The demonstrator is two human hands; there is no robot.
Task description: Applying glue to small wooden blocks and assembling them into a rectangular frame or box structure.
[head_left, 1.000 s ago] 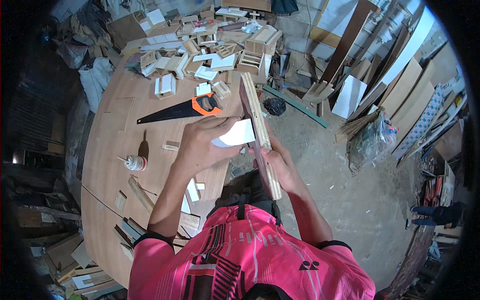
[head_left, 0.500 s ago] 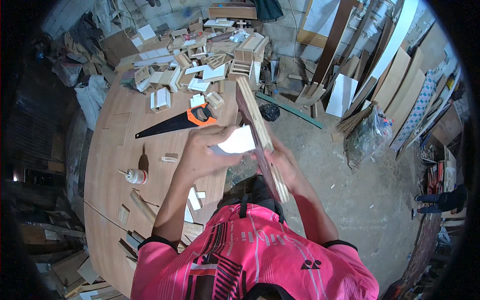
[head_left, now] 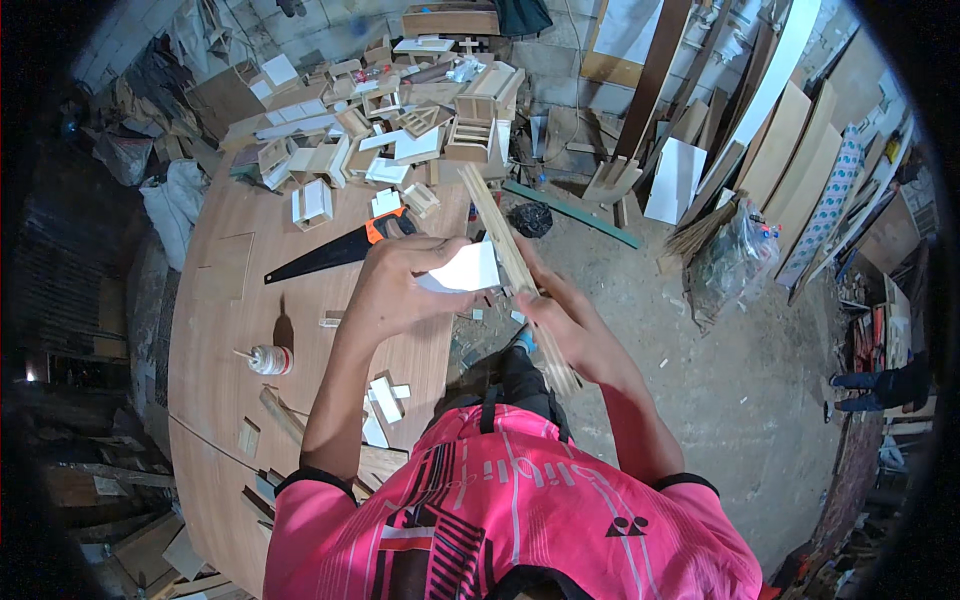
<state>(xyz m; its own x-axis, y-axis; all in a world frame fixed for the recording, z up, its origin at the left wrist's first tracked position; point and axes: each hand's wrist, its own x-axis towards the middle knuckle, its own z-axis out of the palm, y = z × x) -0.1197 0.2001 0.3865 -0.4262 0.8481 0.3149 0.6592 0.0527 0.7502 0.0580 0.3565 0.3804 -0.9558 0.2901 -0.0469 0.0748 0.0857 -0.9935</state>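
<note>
My left hand is closed around a small white-faced wood piece, its flat face turned up. Just right of it, a long, narrow wooden board points away from me at a slant, its pale layered edge facing up. Gripping that board from the right side is my right hand, thumb on its edge. The white piece is close beside the board; whether they touch I cannot tell. On the table to the left lies a handsaw with a dark blade and an orange-black handle, partly covered by my left hand.
A white squeeze bottle lies on the wooden table. White-and-wood offcuts lie near my left arm. Small wooden boxes pile up at the far end. Boards and a plastic bag stand at the right; another person is at the far right.
The board in my right hand has turned, so its dark reddish-brown side no longer shows. My right fingers have shifted along it. My left hand still holds the white piece, slightly further left.
</note>
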